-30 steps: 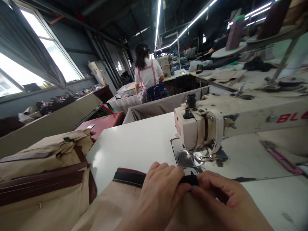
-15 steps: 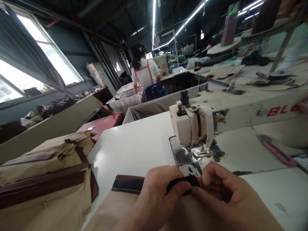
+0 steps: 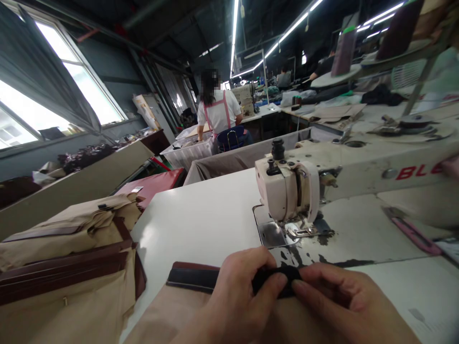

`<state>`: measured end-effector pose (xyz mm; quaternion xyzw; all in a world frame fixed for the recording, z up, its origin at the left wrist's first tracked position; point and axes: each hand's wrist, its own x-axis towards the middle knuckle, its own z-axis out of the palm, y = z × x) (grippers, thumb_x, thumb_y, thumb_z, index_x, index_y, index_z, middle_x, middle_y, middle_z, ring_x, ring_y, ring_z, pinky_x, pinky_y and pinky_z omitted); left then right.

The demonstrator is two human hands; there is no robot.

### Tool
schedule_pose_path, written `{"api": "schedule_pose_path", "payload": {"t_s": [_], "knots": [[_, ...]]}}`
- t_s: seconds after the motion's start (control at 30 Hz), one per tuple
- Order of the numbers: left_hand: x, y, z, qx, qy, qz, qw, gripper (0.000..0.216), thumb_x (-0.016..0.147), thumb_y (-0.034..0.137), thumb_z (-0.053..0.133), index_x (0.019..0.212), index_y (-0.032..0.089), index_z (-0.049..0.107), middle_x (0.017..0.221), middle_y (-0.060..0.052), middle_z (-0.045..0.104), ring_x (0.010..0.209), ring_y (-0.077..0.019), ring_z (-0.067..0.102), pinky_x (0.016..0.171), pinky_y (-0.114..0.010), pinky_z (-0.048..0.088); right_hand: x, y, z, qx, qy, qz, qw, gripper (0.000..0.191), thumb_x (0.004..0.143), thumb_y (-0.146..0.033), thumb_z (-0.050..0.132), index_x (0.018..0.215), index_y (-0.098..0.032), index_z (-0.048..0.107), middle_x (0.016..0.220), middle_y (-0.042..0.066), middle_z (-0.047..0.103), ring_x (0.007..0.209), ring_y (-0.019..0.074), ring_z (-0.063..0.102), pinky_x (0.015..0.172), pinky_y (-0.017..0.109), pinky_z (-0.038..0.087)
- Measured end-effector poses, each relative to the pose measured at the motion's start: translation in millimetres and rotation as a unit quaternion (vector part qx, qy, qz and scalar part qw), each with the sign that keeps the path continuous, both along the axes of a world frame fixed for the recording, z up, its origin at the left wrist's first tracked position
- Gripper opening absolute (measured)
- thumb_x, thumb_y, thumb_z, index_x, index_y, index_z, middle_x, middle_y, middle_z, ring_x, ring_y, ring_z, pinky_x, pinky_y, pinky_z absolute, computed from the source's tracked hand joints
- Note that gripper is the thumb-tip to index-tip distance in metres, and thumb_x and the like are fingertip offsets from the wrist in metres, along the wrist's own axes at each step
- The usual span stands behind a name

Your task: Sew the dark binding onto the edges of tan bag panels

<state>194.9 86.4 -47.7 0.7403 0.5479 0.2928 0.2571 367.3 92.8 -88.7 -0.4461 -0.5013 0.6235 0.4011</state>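
1. Stack of tan cloth pieces with dark brown trim, layered at the far left, near side.
2. Red flat-topped surface, behind the stack.
3. Tan cloth piece with a brown-backed upper edge, at the near side of the table, in front of the sewing machine and clear of its presser foot.
4. Black fabric band with pale stitching, along that piece's upper edge (the middle stretch is hidden behind fingers).
5. Smooth white tabletop, beneath the work.
6. Seated co-worker in a white top with pink straps, beyond the table, back turned.
7. Left hand: thumb and fingers clamped on the black fabric band.
8. Cream metal sewing machine with red lettering, its head beyond the hands.
9. Right hand: thumb and fingertips pinched on the band's right end, just beside the left thumb.
10. Pink-handled tool, lying right of the machine's head.
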Motion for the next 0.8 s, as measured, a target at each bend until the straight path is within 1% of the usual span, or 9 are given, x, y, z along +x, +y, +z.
{"api": "schedule_pose_path", "payload": {"t_s": [0.07, 0.17, 0.2, 0.3, 0.37, 0.43, 0.53, 0.67, 0.8], "knots": [[0, 2, -0.6, -0.028, -0.033, 0.003, 0.999, 0.015, 0.083, 0.025, 0.058, 0.07, 0.018, 0.053, 0.065, 0.004, 0.052, 0.066, -0.01, 0.048, 0.058, -0.019, 0.034, 5, 0, -7.0, 0.027, -0.03, 0.015, 0.999, 0.024, 0.075, -0.048, 0.065, 0.078, -0.024, 0.069, 0.077, 0.001, 0.073, 0.072, 0.0194, 0.069, 0.06, 0.02, 0.054], [1, 8, -1.6, -0.07, -0.115, -0.004, 0.991, 0.014, 0.08, 0.021, 0.06, 0.068, 0.016, 0.054, 0.063, 0.004, 0.049, 0.064, -0.0092, 0.045, 0.058, -0.018, 0.033, 22, 4, -22.6, 0.195, -0.155, 0.01, 0.968, 0.022, 0.084, -0.042, 0.057, 0.096, -0.027, 0.068, 0.091, 0.002, 0.073, 0.08, 0.0198, 0.07, 0.067, 0.021, 0.057], [1, 12, -2.3, -0.083, -0.143, -0.012, 0.986, 0.014, 0.079, 0.021, 0.06, 0.067, 0.016, 0.054, 0.063, 0.004, 0.049, 0.063, -0.009, 0.044, 0.058, -0.018, 0.033, 30, 6, -28.5, 0.278, -0.195, -0.02, 0.94, 0.022, 0.085, -0.037, 0.056, 0.103, -0.028, 0.066, 0.097, 0.002, 0.072, 0.084, 0.0201, 0.069, 0.071, 0.022, 0.057], [2, 25, -8.2, -0.12, -0.209, -0.04, 0.97, 0.015, 0.078, 0.023, 0.061, 0.068, 0.013, 0.056, 0.063, 0.002, 0.05, 0.063, -0.0098, 0.045, 0.058, -0.019, 0.033, 52, 14, -43.7, 0.512, -0.26, -0.097, 0.813, 0.029, 0.086, -0.028, 0.057, 0.114, -0.034, 0.062, 0.105, 0.001, 0.069, 0.092, 0.0203, 0.067, 0.084, 0.026, 0.054], [4, 36, -16.5, -0.137, -0.23, -0.056, 0.962, 0.016, 0.077, 0.026, 0.06, 0.069, 0.013, 0.056, 0.064, 0.001, 0.051, 0.063, -0.0102, 0.045, 0.057, -0.019, 0.033, 63, 22, -49.4, 0.596, -0.285, -0.053, 0.749, 0.032, 0.092, -0.027, 0.048, 0.121, -0.038, 0.057, 0.109, -0.002, 0.069, 0.097, 0.0178, 0.065, 0.093, 0.026, 0.049], [8, 48, -27.9, -0.126, -0.201, -0.055, 0.97, 0.015, 0.077, 0.025, 0.06, 0.069, 0.013, 0.056, 0.064, 0.001, 0.051, 0.063, -0.0105, 0.047, 0.057, -0.019, 0.035, 69, 32, -51.9, 0.622, -0.304, 0.03, 0.721, 0.038, 0.098, -0.023, 0.035, 0.131, -0.036, 0.048, 0.115, -0.005, 0.066, 0.104, 0.0141, 0.062, 0.1, 0.024, 0.043], [15, 66, -47.4, -0.072, -0.037, -0.022, 0.996, 0.008, 0.076, 0.021, 0.06, 0.07, 0.016, 0.058, 0.067, 0.002, 0.056, 0.066, -0.0119, 0.052, 0.061, -0.02, 0.038, 67, 51, -52.7, 0.643, -0.308, 0.118, 0.691, 0.037, 0.098, -0.017, 0.032, 0.128, -0.023, 0.051, 0.116, 0.0, 0.066, 0.106, 0.0124, 0.061, 0.1, 0.022, 0.043], [23, 84, -66.8, -0.057, 0.078, 0.016, 0.995, 0.005, 0.074, 0.02, 0.06, 0.071, 0.018, 0.062, 0.068, 0.001, 0.06, 0.066, -0.0148, 0.054, 0.062, -0.024, 0.038, 55, 74, -52.6, 0.635, -0.337, 0.149, 0.679, 0.034, 0.095, -0.011, 0.033, 0.1, -0.018, 0.066, 0.096, 0.005, 0.072, 0.091, 0.0153, 0.066, 0.084, 0.024, 0.054], [26, 94, -71.4, -0.065, 0.119, 0.045, 0.99, 0.006, 0.073, 0.023, 0.06, 0.07, 0.02, 0.064, 0.066, 0.001, 0.061, 0.064, -0.0159, 0.055, 0.06, -0.024, 0.038, 51, 83, -55.3, 0.629, -0.34, 0.159, 0.681, 0.036, 0.092, -0.006, 0.033, 0.098, -0.016, 0.066, 0.095, 0.008, 0.071, 0.093, 0.0187, 0.065, 0.085, 0.03, 0.055]]}}
